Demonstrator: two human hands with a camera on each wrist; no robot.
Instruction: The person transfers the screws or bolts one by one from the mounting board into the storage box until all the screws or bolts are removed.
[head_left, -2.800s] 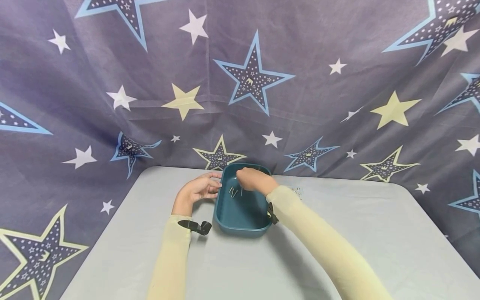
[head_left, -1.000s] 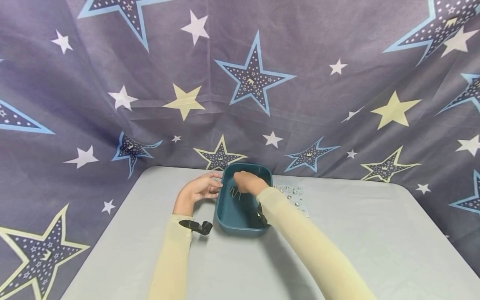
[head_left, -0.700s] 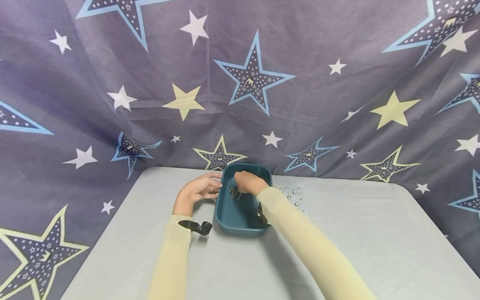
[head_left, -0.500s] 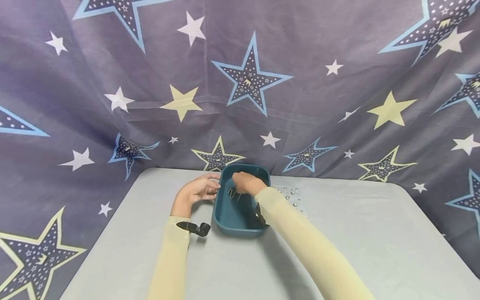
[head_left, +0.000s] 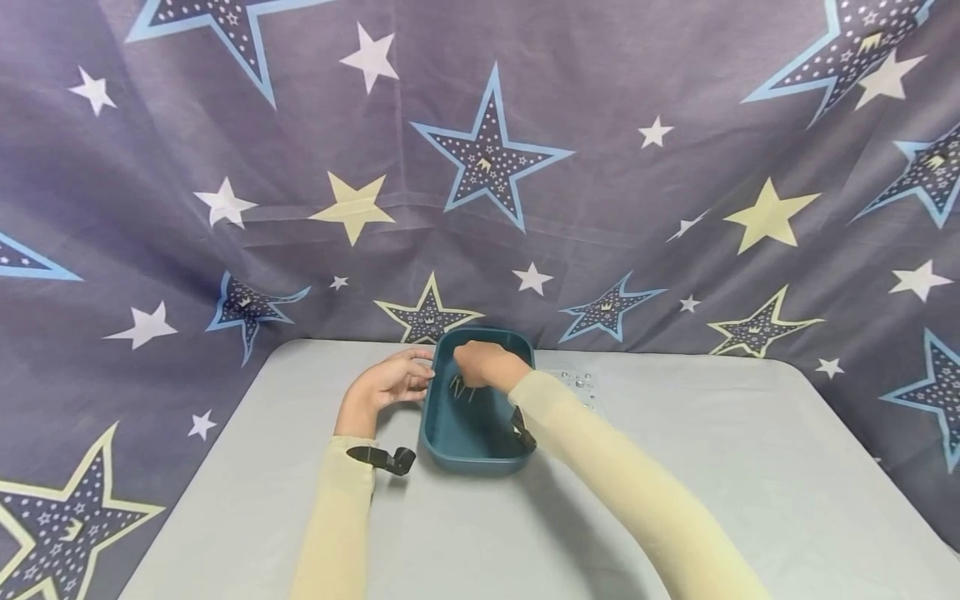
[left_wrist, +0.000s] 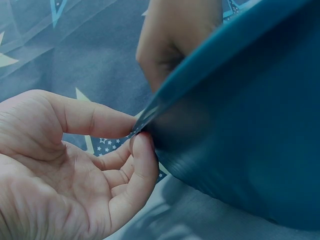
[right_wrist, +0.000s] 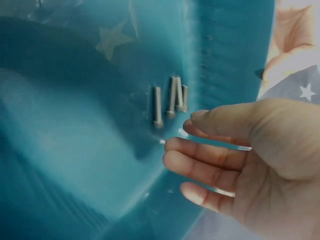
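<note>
A deep teal plastic bin (head_left: 474, 462) stands on the table, and my left hand (head_left: 393, 381) holds its left side. In the left wrist view my thumb and fingers pinch the bin's thin rim (left_wrist: 200, 65). Inside it, at the far end, is my right hand (head_left: 486, 365). Several metal screws (right_wrist: 158, 106) lie side by side on the bin floor, just beyond the fingertips in the right wrist view. The right fingers (right_wrist: 200, 170) reach forward, loosely bent, with the thumb close against the index finger; no object shows between them.
A clear sheet with silvery round beads (head_left: 579, 383) lies right of the bin, partly behind the right sleeve (head_left: 600, 446). A light grey cloth covers the table (head_left: 247, 500). A star-patterned curtain (head_left: 637, 192) hangs behind the table's far edge.
My right hand has shifted slightly left inside the bin. The screws beneath it lie closer to the hand than before. My left hand keeps its hold on the rim. The head view has panned slightly.
</note>
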